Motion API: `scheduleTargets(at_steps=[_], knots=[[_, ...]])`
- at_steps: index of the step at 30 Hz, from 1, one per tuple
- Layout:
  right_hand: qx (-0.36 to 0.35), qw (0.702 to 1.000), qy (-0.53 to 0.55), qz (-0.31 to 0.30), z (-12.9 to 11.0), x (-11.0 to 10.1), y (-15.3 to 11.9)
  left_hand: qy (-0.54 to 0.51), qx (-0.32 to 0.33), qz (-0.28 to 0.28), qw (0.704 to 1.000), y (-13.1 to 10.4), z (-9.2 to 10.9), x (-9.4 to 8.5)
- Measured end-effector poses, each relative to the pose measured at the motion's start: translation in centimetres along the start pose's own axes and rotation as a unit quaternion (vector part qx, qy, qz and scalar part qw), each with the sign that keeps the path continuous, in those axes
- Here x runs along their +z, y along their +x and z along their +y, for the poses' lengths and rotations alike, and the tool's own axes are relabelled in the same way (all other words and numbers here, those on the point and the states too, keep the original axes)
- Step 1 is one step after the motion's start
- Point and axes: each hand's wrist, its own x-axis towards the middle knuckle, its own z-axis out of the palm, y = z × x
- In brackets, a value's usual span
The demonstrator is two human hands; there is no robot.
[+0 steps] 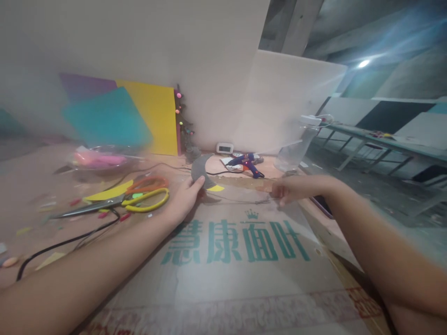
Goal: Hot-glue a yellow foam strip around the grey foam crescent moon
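Observation:
My left hand [186, 197] holds a grey crescent-shaped piece [200, 171] between thumb and fingers, above the printed board [244, 279]. A small yellow tip [215, 188] shows at the lower end of the crescent. To the right, my right hand [282, 190] has its fingers bent together over the board's far edge; a thin dark strand [244, 201] runs toward them, and what they pinch is too blurred to make out. Just beyond, between the hands, lies a blue glue gun [249, 164].
Scissors with orange and yellow handles [145, 200] lie at the left, near a black cable [63, 242] and a bag of pink pieces [101, 158]. Coloured sheets [157, 116] lean on the wall. A small white device [224, 148] and a clear container [296, 149] stand behind.

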Motion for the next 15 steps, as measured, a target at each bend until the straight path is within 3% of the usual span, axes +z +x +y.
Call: scheduleTargets(at_steps=[5, 9, 12, 15], knots=[[0.024, 0.999, -0.038, -0.01, 0.2, 0.7, 1.2, -0.072, -0.067, -0.014, 0.995, 0.0, 1.1, 0.1], [0.039, 0.997, 0.056, -0.035, 1.3, -0.1, 0.4, -0.132, -0.118, 0.001, 0.984, 0.0, 1.9, 0.0], [0.054, 0.989, 0.123, -0.062, 2.2, -0.3, -0.1, -0.165, -0.133, -0.018, 0.977, 0.1, 2.1, -0.2], [0.058, 0.99, 0.104, -0.077, 2.9, -0.4, -0.2, -0.164, -0.129, -0.019, 0.978, 0.1, 1.8, -0.3]])
